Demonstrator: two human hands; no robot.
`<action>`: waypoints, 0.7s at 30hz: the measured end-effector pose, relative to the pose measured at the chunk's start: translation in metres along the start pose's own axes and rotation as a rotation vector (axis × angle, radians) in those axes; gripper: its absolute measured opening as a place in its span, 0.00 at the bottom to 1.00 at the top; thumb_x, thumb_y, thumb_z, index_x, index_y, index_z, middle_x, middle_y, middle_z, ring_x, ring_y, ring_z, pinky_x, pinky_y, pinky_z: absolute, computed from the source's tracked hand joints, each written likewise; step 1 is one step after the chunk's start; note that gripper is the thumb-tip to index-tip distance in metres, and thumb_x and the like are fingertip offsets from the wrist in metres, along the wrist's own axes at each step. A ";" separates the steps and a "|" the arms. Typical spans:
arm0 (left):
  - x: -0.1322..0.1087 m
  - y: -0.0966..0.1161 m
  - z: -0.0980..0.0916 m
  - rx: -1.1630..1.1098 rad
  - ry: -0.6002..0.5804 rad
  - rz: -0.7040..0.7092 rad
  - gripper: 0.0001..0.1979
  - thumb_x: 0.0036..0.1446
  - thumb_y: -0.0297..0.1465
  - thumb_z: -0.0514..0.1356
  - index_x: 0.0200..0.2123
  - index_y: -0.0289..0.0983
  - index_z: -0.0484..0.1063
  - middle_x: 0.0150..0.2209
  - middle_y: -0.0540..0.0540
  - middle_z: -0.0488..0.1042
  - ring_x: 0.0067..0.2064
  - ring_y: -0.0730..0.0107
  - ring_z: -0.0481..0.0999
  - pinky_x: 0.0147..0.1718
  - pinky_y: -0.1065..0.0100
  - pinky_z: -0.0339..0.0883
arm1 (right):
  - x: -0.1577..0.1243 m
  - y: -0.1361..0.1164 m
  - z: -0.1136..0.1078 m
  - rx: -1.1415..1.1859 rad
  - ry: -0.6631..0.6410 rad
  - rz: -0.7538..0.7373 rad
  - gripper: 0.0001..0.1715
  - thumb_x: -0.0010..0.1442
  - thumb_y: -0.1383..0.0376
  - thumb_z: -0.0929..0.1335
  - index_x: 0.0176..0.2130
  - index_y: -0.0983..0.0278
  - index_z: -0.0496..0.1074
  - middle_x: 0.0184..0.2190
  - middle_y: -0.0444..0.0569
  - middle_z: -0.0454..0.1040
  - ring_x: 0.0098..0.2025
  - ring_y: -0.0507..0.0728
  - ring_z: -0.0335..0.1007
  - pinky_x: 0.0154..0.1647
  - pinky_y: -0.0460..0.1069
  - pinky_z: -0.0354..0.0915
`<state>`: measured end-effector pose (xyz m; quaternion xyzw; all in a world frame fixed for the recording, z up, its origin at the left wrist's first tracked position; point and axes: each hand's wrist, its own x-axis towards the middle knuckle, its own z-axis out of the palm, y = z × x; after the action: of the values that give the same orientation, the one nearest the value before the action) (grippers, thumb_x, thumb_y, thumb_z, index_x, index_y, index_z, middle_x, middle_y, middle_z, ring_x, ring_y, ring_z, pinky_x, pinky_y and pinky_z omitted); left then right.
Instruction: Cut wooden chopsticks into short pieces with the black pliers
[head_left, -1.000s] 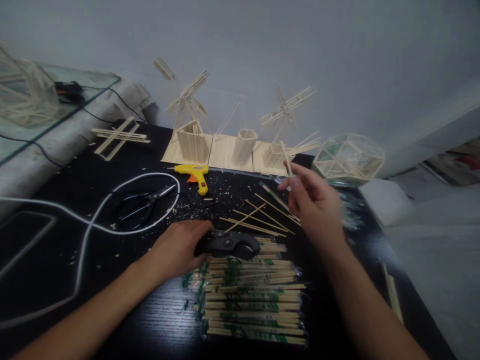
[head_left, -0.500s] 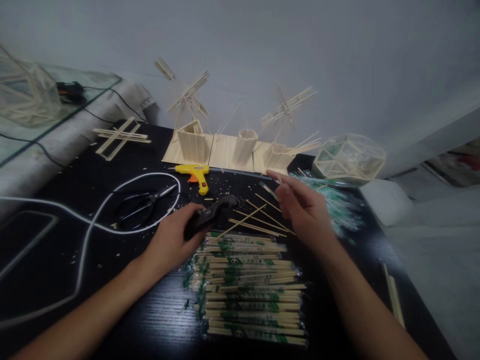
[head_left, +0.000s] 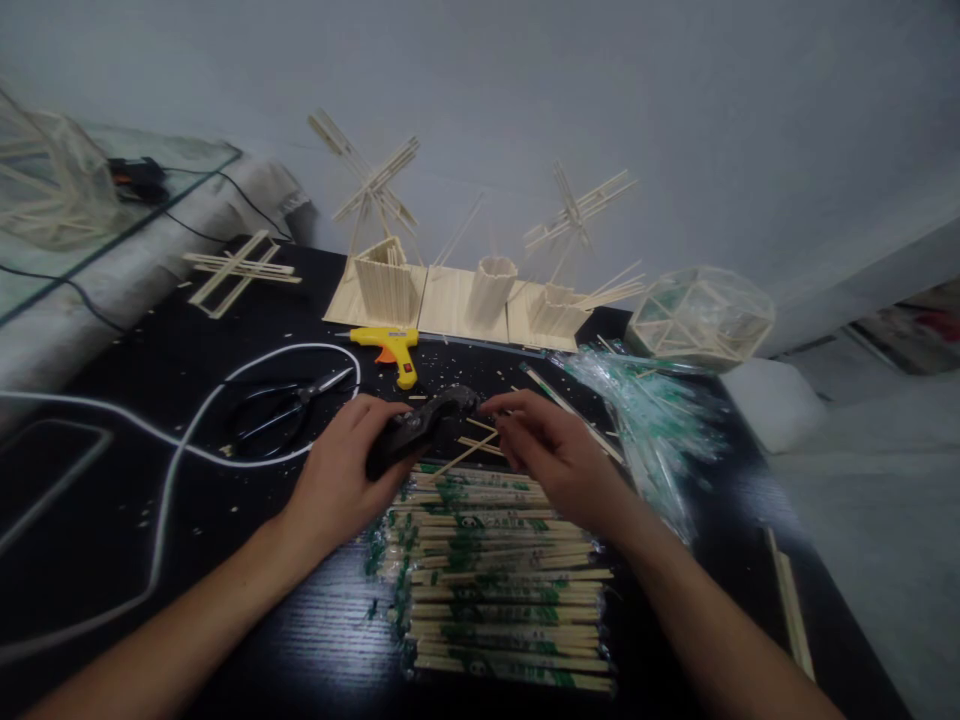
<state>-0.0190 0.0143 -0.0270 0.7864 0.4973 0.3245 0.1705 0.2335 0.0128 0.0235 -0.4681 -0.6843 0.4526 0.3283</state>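
My left hand (head_left: 341, 470) is wrapped round a black cutter tool (head_left: 420, 428), lifted a little off the black table (head_left: 225, 560). My right hand (head_left: 547, 450) is right beside the tool's tip, fingers pinched on a thin bamboo stick (head_left: 480, 425). Several loose bare sticks (head_left: 465, 452) lie under both hands. A row of wrapped chopsticks (head_left: 495, 580) with green print lies just in front of me.
A yellow glue gun (head_left: 390, 345), black scissors (head_left: 285, 410) and a white cable (head_left: 172, 460) lie to the left. Stick windmill models (head_left: 386, 270) stand at the back. A pile of clear wrappers (head_left: 645, 410) and a stick polyhedron (head_left: 701, 315) sit to the right.
My left hand lifted the black tool off the chopstick pile. My right hand came down from the right and closed in on the tool's tip, now pinching a stick.
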 end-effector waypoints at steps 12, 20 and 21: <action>-0.004 0.000 0.005 0.006 -0.102 -0.013 0.14 0.62 0.35 0.60 0.50 0.38 0.70 0.43 0.44 0.75 0.44 0.59 0.76 0.44 0.59 0.70 | 0.000 -0.006 0.022 0.142 -0.050 0.101 0.09 0.68 0.61 0.65 0.36 0.63 0.69 0.20 0.38 0.64 0.21 0.48 0.55 0.22 0.45 0.52; -0.005 0.002 0.007 -0.014 -0.130 -0.004 0.15 0.61 0.34 0.60 0.51 0.38 0.70 0.44 0.43 0.76 0.45 0.58 0.76 0.44 0.57 0.71 | 0.000 -0.002 0.023 0.094 -0.023 0.073 0.16 0.68 0.59 0.65 0.29 0.62 0.64 0.21 0.39 0.62 0.23 0.48 0.54 0.24 0.46 0.52; -0.005 0.002 0.007 -0.016 -0.131 -0.007 0.15 0.61 0.35 0.60 0.51 0.38 0.70 0.44 0.43 0.76 0.45 0.58 0.77 0.45 0.57 0.71 | 0.000 -0.002 0.023 0.094 -0.022 0.070 0.16 0.68 0.59 0.65 0.29 0.62 0.64 0.22 0.39 0.62 0.23 0.48 0.54 0.24 0.46 0.52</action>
<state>-0.0142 0.0097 -0.0323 0.8029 0.4850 0.2758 0.2099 0.2130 0.0053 0.0170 -0.4708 -0.6490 0.5005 0.3265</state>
